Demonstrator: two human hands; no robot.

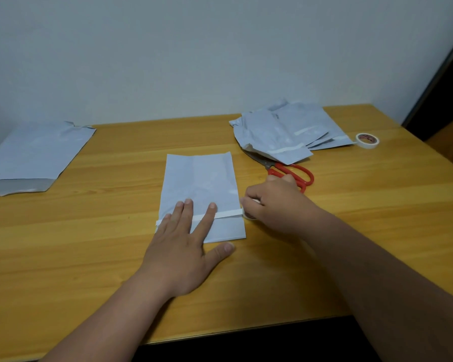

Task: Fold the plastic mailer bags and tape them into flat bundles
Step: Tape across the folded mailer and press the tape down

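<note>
A folded pale blue-grey mailer bag (202,184) lies flat in the middle of the wooden table (89,244). A white strip of tape (226,214) runs across its lower part. My left hand (183,244) presses flat on the bag and the tape with straight fingers. My right hand (275,205) sits at the bag's right edge, fingers curled round a small tape roll (249,215) from which the strip leads. Most of that roll is hidden by the fingers.
A pile of several taped folded mailers (285,129) lies at the back right, over the blades of red-handled scissors (296,173). A second tape roll (367,140) sits at the far right. An unfolded mailer (34,155) lies at the left. A wall stands behind.
</note>
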